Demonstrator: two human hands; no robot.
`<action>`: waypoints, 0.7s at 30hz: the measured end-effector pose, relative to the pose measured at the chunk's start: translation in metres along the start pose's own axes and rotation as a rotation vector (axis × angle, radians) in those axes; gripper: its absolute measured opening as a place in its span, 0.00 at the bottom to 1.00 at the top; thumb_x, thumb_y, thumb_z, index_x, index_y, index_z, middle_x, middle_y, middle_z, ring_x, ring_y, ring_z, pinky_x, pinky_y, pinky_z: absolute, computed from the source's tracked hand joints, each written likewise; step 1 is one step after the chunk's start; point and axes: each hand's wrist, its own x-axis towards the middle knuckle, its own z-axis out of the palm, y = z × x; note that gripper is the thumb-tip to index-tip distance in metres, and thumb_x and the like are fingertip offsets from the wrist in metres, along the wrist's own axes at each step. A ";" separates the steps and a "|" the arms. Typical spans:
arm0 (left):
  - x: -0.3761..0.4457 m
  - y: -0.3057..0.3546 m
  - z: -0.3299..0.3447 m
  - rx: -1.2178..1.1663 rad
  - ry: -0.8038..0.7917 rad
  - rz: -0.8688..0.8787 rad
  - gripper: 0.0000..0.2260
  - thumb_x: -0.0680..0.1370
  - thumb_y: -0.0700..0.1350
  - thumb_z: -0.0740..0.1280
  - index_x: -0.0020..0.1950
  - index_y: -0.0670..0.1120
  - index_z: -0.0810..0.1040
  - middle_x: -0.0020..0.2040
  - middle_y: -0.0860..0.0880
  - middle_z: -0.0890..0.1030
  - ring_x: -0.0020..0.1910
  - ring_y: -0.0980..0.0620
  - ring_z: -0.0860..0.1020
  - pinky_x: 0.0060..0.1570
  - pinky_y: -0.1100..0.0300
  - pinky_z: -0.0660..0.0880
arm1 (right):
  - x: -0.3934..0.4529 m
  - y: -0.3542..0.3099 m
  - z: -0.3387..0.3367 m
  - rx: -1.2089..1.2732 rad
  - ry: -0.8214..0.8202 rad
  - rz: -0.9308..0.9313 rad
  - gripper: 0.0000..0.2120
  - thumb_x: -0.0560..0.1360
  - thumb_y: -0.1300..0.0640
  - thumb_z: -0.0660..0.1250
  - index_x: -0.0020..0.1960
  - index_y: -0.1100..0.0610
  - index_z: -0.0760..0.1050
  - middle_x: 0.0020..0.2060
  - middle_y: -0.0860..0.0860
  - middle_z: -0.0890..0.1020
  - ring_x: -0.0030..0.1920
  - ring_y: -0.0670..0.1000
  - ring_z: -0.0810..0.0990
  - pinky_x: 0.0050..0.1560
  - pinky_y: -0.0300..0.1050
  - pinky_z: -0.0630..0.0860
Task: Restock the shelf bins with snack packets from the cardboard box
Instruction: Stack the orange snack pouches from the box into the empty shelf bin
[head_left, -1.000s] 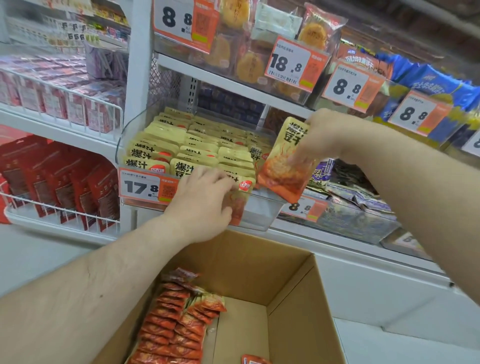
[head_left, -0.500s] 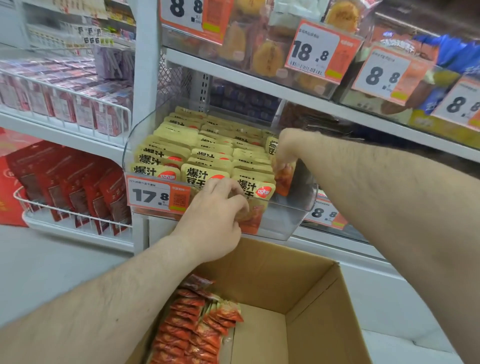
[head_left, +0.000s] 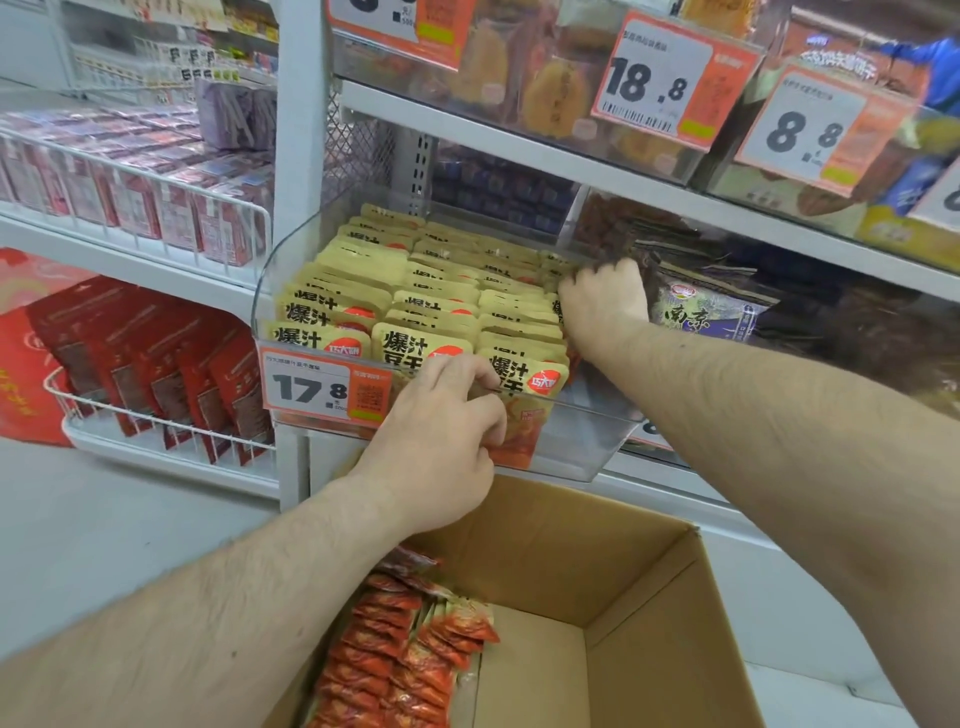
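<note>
A clear plastic shelf bin (head_left: 597, 447) holds several rows of yellow and orange snack packets (head_left: 415, 291). My left hand (head_left: 441, 436) is at the bin's front edge, fingers curled over the tops of the front packets. My right hand (head_left: 605, 299) is at the bin's right side, gripping one packet that stands pushed down between the rows and the bin wall; only its orange lower part (head_left: 574, 361) shows. Below, the open cardboard box (head_left: 649, 597) holds a row of the same packets (head_left: 405, 660) along its left side.
A 17.8 price tag (head_left: 322, 387) hangs on the bin's front. To the right is a bin of dark purple packets (head_left: 706, 317). Wire baskets of red packs (head_left: 156, 374) stand to the left. Bins with 18.8 (head_left: 649, 83) and 8.8 tags sit on the shelf above.
My right hand has carried the packet from in front of the neighbouring bin leftward and down into the right side of the clear bin. My left hand has stayed on the front packets.
</note>
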 end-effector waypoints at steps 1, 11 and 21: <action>0.000 0.000 0.000 0.000 -0.003 -0.001 0.10 0.65 0.34 0.71 0.37 0.48 0.76 0.57 0.46 0.75 0.60 0.48 0.65 0.54 0.54 0.65 | 0.002 -0.001 0.004 -0.023 0.007 0.004 0.15 0.81 0.57 0.56 0.66 0.54 0.71 0.63 0.54 0.77 0.62 0.57 0.76 0.58 0.51 0.69; -0.003 0.003 -0.001 0.018 -0.043 -0.021 0.07 0.69 0.37 0.70 0.43 0.47 0.79 0.61 0.46 0.72 0.64 0.48 0.61 0.56 0.53 0.62 | 0.003 -0.006 0.007 0.024 -0.046 0.025 0.20 0.79 0.54 0.60 0.70 0.53 0.68 0.66 0.54 0.75 0.66 0.58 0.71 0.62 0.53 0.66; 0.001 0.014 -0.006 0.046 -0.003 -0.018 0.08 0.69 0.38 0.69 0.47 0.48 0.80 0.58 0.47 0.73 0.61 0.45 0.64 0.57 0.47 0.66 | -0.020 0.013 -0.006 0.145 0.075 0.072 0.24 0.74 0.51 0.69 0.66 0.56 0.68 0.62 0.57 0.77 0.63 0.60 0.73 0.60 0.54 0.67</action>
